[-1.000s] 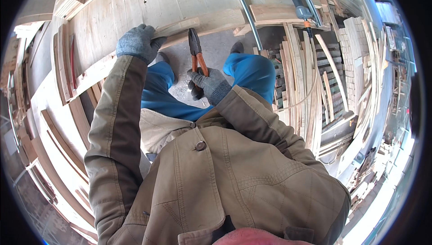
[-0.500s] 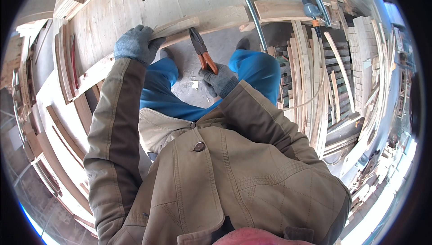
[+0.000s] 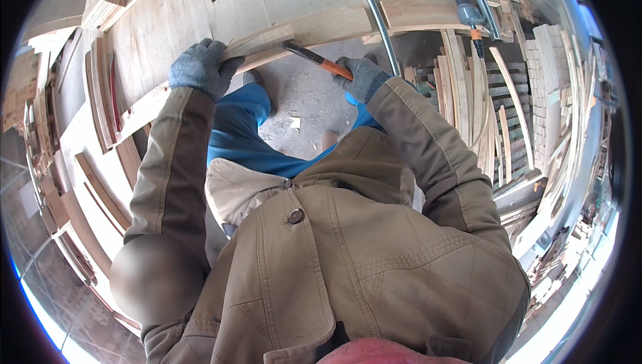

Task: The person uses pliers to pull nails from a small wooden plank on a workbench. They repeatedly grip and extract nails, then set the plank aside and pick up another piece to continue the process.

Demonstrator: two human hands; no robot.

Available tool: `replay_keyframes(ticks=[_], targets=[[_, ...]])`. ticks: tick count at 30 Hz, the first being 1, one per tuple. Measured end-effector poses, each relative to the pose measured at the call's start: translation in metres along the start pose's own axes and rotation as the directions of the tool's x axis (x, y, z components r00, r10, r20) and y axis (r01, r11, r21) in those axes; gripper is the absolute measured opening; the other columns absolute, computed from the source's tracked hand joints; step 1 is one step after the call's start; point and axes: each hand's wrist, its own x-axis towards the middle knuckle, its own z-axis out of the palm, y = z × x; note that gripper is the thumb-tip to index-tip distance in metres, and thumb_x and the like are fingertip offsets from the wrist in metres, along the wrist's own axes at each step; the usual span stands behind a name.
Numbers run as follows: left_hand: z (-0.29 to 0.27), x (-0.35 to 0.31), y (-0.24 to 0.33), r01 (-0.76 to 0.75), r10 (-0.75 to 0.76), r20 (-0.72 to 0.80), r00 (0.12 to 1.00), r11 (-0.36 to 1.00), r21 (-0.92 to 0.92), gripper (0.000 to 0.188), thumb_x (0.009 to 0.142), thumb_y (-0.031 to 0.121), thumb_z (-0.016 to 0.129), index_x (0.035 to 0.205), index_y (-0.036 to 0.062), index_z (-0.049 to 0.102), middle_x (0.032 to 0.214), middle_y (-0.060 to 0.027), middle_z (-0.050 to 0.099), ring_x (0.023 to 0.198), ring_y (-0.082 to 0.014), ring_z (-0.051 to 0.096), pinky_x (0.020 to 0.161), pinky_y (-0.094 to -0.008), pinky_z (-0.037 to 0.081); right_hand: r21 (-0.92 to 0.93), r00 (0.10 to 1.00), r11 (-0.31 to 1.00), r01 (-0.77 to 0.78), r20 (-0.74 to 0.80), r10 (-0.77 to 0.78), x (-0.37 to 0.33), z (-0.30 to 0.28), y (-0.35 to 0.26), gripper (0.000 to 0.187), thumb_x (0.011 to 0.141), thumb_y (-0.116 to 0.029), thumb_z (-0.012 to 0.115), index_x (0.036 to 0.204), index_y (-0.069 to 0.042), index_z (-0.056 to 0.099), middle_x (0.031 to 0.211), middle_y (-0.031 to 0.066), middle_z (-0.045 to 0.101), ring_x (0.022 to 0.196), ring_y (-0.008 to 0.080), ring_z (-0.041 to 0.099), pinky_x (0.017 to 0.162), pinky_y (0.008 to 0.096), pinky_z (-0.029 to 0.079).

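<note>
My left hand, in a grey-blue glove, grips the left end of a short wooden strip at the near edge of the pale wooden workbench. In my gloved right hand is a pair of pliers with orange handles, the fingers closed round them. The dark jaws point left and meet the right end of the strip. Whether they bite on a nail or on the wood itself is too small to tell. A longer board lies along the bench edge beside the strip.
A metal bar crosses the bench to the right of the pliers. Beyond it rests a grey power tool with an orange fitting. Long wooden strips are stacked at the right, more boards at the left. Wood chips litter the floor.
My right hand has moved right and forward, swinging the pliers from nearly upright to a flatter slant, their jaws staying by the strip's end. The left hand has kept its place.
</note>
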Motion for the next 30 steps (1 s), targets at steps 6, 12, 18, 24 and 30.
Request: replay_keyframes(ticks=[6, 12, 18, 24, 30], targets=[[-0.001, 0.002, -0.001, -0.013, 0.012, 0.014, 1.000, 0.999, 0.048, 0.049, 0.097, 0.059, 0.066, 0.105, 0.0119, 0.073, 0.106, -0.0143, 0.071, 0.102, -0.0373, 0.071, 0.087, -0.0510, 0.058, 0.117, 0.996, 0.992, -0.041, -0.071, 0.050, -0.015, 0.019, -0.011, 0.031, 0.095, -0.032, 0.076, 0.114, -0.009, 0.069, 0.095, 0.0208, 0.074, 0.092, 0.0434, 0.071, 0.081, 0.0479, 0.055], [-0.002, -0.002, -0.001, -0.017, 0.017, -0.006, 1.000, 1.000, 0.004, 0.047, 0.097, 0.058, 0.065, 0.107, 0.0124, 0.073, 0.107, -0.0152, 0.071, 0.102, -0.0377, 0.071, 0.088, -0.0513, 0.058, 0.466, 0.974, 0.859, -0.211, 0.024, 0.226, -0.032, 0.039, -0.034, 0.034, 0.097, -0.028, 0.076, 0.122, -0.005, 0.069, 0.089, 0.0139, 0.075, 0.075, 0.0262, 0.072, 0.072, 0.0383, 0.057], [-0.001, -0.001, -0.001, 0.006, -0.006, 0.018, 1.000, 1.000, 0.031, 0.047, 0.097, 0.057, 0.067, 0.109, 0.0119, 0.073, 0.109, -0.0169, 0.072, 0.104, -0.0376, 0.072, 0.089, -0.0506, 0.059, 0.817, 0.953, 0.512, -0.264, 0.140, 0.269, -0.045, 0.054, -0.075, 0.025, 0.103, -0.016, 0.070, 0.120, 0.001, 0.067, 0.087, 0.0101, 0.072, 0.066, 0.0166, 0.067, 0.061, 0.0297, 0.056], [-0.002, -0.001, 0.000, 0.019, -0.020, 0.034, 0.999, 1.000, 0.024, 0.049, 0.098, 0.058, 0.065, 0.110, 0.0121, 0.074, 0.110, -0.0174, 0.073, 0.104, -0.0373, 0.073, 0.090, -0.0501, 0.059, 0.870, 0.931, 0.365, -0.333, 0.241, 0.274, -0.050, 0.063, -0.102, 0.034, 0.106, -0.023, 0.068, 0.129, 0.003, 0.064, 0.089, 0.0109, 0.073, 0.072, 0.0175, 0.068, 0.064, 0.0310, 0.058], [-0.001, 0.000, 0.001, 0.021, -0.022, 0.033, 0.999, 0.999, 0.034, 0.050, 0.098, 0.059, 0.064, 0.111, 0.0124, 0.074, 0.110, -0.0172, 0.072, 0.105, -0.0370, 0.072, 0.090, -0.0504, 0.059, 0.912, 0.925, 0.249, -0.326, 0.255, 0.281, -0.053, 0.074, -0.121, 0.041, 0.107, -0.027, 0.067, 0.131, 0.005, 0.064, 0.087, 0.0110, 0.072, 0.066, 0.0194, 0.067, 0.061, 0.0332, 0.058]])
